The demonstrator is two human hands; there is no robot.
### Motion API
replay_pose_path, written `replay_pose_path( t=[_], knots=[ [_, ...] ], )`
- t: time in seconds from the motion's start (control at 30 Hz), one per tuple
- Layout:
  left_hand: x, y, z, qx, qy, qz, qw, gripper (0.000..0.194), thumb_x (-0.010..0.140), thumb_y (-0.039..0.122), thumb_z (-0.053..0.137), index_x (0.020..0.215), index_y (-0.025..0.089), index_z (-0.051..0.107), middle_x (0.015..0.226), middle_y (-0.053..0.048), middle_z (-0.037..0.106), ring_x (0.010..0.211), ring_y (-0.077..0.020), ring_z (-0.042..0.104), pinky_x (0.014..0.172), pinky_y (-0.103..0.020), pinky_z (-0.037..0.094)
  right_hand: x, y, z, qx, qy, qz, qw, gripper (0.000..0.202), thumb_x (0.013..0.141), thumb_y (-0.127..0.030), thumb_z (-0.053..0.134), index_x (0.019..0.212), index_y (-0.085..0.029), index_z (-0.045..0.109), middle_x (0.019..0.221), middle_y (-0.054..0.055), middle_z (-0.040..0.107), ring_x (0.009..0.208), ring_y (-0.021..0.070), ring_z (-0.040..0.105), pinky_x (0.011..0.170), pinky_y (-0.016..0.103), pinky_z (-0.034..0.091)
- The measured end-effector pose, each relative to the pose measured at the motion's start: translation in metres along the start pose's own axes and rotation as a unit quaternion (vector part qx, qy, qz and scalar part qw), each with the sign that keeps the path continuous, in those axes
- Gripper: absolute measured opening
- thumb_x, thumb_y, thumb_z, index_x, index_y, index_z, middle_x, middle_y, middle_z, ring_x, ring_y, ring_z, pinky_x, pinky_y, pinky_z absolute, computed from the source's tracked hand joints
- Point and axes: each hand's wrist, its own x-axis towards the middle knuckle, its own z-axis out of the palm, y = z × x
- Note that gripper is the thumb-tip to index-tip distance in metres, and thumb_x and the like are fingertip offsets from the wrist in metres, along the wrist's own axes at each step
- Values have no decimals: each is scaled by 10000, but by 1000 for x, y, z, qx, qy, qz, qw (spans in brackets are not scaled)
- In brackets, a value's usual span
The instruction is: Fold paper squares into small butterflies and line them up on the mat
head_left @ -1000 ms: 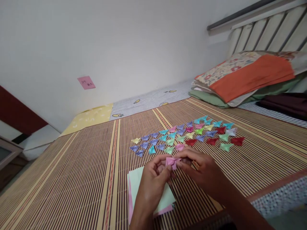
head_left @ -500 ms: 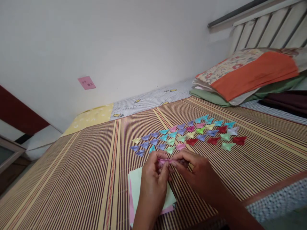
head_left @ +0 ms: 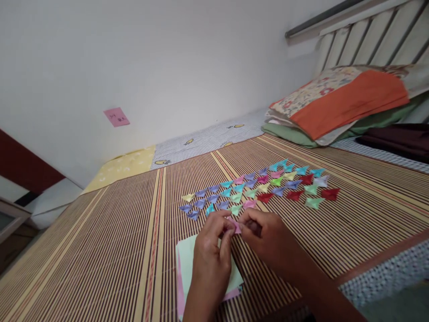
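Note:
Between my two hands is a small folded piece of pink paper (head_left: 236, 227). My left hand (head_left: 214, 246) pinches its left side with thumb and fingers. On the other side, my right hand (head_left: 263, 230) grips it between thumb and curled forefinger. Below my left hand lies a stack of square paper sheets (head_left: 186, 252), pale green on top with pink edges showing under it; my wrist covers part of it. Just beyond the fingers, several small folded paper boats (head_left: 250, 204) in many colours stand in rows.
A striped bamboo mat (head_left: 110, 241) covers the bed. Folded bedding with an orange and floral cover (head_left: 362, 100) is piled at the right, beside dark folded cloth (head_left: 395, 141). A pink note (head_left: 116, 117) is on the white wall. A slatted headboard (head_left: 368, 42) rises at the right.
The pink paper has turned from a thin edge-on strip to show more of its flat face. My fingers have shifted slightly on it. The whole view has drifted a little.

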Motion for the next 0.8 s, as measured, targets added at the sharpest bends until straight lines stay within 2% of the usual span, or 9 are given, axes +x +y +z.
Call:
replay_pose_path(
  t=[0.33, 0.47, 0.53, 0.6, 0.7, 0.8],
  knots=[
    [0, -4, 4, 21, -28, 35, 999, 203, 993, 110, 527, 904, 226, 667, 1162, -80, 685, 1112, -224, 638, 938, -348, 474, 3, 2, -3, -39, 56, -9, 998, 184, 845, -240, 544, 672, -204, 592, 547, -35, 538, 498, 128, 484, 515, 254, 370],
    [1, -7, 6, 20, -19, 46, 999, 194, 998, 120, 526, 892, 222, 653, 1172, -77, 677, 1153, -227, 627, 941, -351, 479, 3, 0, -6, -33, 70, -5, 997, 190, 853, -237, 561, 670, -203, 599, 544, -40, 535, 497, 123, 480, 518, 246, 376],
    [1, -8, 7, 14, -12, 42, 999, 162, 1000, 145, 539, 951, 229, 669, 1185, -74, 676, 1167, -228, 623, 925, -347, 491, 3, 1, -6, -22, 68, -3, 997, 181, 857, -232, 564, 683, -202, 603, 554, -42, 537, 506, 123, 493, 524, 243, 387],
    [0, -8, 8, 8, 0, 12, 1000, 153, 992, 185, 576, 1094, 251, 669, 1214, -66, 674, 1096, -214, 646, 890, -342, 506, 2, 2, -6, -20, 67, -4, 998, 171, 861, -233, 566, 697, -201, 605, 566, -38, 554, 515, 126, 511, 531, 245, 393],
    [-1, -5, 6, -2, 8, -65, 998, 373, 963, 270, 644, 1328, 294, 573, 1306, -61, 654, 906, -174, 668, 851, -354, 522, 0, 6, -5, -56, 77, -5, 995, 172, 866, -222, 570, 696, -204, 585, 580, -30, 572, 535, 134, 530, 549, 251, 386],
    [-1, -3, -1, -24, -15, -127, 992, 487, 945, 371, 664, 1402, 309, 508, 1349, -71, 645, 881, -177, 689, 850, -374, 528, -3, 17, -11, -132, 59, 20, 989, 155, 879, -199, 566, 725, -204, 576, 624, -22, 607, 579, 138, 562, 594, 253, 401]
  ],
)
